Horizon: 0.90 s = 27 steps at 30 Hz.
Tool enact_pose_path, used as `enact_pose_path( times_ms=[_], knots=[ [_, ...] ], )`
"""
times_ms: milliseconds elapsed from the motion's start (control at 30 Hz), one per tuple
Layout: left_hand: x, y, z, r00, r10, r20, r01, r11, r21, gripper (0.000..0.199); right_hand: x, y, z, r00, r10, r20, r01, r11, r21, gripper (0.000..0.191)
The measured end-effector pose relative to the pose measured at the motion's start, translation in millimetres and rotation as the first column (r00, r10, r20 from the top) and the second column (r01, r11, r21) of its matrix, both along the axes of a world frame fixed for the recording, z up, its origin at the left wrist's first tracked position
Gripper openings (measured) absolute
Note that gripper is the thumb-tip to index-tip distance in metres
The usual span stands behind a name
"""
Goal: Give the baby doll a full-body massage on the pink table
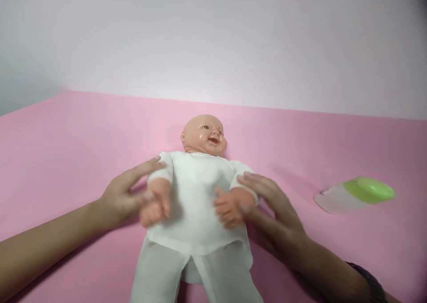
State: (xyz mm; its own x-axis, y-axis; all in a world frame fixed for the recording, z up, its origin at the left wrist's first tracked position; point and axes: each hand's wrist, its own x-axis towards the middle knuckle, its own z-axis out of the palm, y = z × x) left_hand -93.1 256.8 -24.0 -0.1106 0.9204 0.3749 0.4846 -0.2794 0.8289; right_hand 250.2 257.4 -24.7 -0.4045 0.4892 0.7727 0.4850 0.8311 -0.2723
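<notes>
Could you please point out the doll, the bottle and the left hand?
Doll (pixel 196 214): head view, on its clothed belly.
Bottle (pixel 364 192): head view, on its green cap.
Left hand (pixel 119 201): head view, on its back, near the thumb.

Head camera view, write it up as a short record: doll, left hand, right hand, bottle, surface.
Doll: face up, head turned toward picture right, in a white top and pale trousers
Left hand: at the doll's arm on picture left, blurred, grip unclear
Right hand: fingers over the sleeve on picture right, grip unclear
Bottle: pale body, green cap, apart from both hands
Surface: pink, under doll and bottle
</notes>
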Motion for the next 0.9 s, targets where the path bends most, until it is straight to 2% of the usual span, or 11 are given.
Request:
enact_pose_path(
  times_ms=[100, 233, 300, 400, 467, 533, 600, 667, 767, 833, 900],
  knots=[
    [-5, 0, 2.2, 0.966, -0.218, -0.142, 0.223, 0.975, 0.018, 0.017, 2, -3, -1.0, 0.965, 0.010, 0.262, -0.069, 0.974, 0.218, 0.047],
    [-6, -1, 1.9, 0.862, -0.361, -0.355, 0.421, 0.901, 0.108, 0.014, 4, -2, -4.8, 0.974, 0.019, 0.225, -0.063, 0.980, 0.187, 0.055],
    [-4, -3, -0.9, 0.902, -0.315, -0.296, 0.373, 0.913, 0.166, 0.024, 2, -2, -4.4, 0.993, 0.027, 0.118, -0.039, 0.994, 0.102, 0.063],
    [1, -1, -0.8, 0.974, -0.191, -0.124, 0.215, 0.952, 0.220, 0.054, -3, 0, 4.0, 0.971, -0.038, -0.235, -0.002, 0.986, -0.167, 0.053],
    [2, 5, 3.9, 0.992, -0.079, 0.095, 0.069, 0.992, 0.109, 0.061, -4, 2, 10.6, 0.855, -0.184, -0.485, 0.003, 0.936, -0.351, 0.049],
    [0, 14, 9.4, 0.937, 0.055, 0.344, -0.015, 0.993, -0.118, 0.067, 0, 8, 12.7, 0.675, -0.380, -0.632, -0.004, 0.855, -0.519, 0.057],
    [-5, 24, 12.6, 0.851, 0.143, 0.505, 0.007, 0.959, -0.284, 0.075, 7, 17, 8.7, 0.511, -0.546, -0.664, -0.063, 0.746, -0.663, 0.056],
    [-10, 31, 12.5, 0.790, 0.170, 0.590, 0.040, 0.945, -0.326, 0.082, 14, 25, 1.8, 0.435, -0.621, -0.653, -0.162, 0.659, -0.735, 0.047],
    [-13, 33, 10.6, 0.770, 0.169, 0.615, 0.045, 0.947, -0.317, 0.083, 19, 30, -4.1, 0.422, -0.643, -0.640, -0.188, 0.628, -0.755, 0.042],
    [-11, 29, 11.0, 0.785, 0.169, 0.596, 0.033, 0.950, -0.312, 0.079, 15, 26, -1.4, 0.430, -0.638, -0.639, -0.125, 0.659, -0.741, 0.045],
    [-6, 23, 12.2, 0.826, 0.157, 0.541, 0.005, 0.958, -0.286, 0.070, 9, 19, 5.3, 0.498, -0.588, -0.637, -0.039, 0.719, -0.694, 0.051]
  ],
)
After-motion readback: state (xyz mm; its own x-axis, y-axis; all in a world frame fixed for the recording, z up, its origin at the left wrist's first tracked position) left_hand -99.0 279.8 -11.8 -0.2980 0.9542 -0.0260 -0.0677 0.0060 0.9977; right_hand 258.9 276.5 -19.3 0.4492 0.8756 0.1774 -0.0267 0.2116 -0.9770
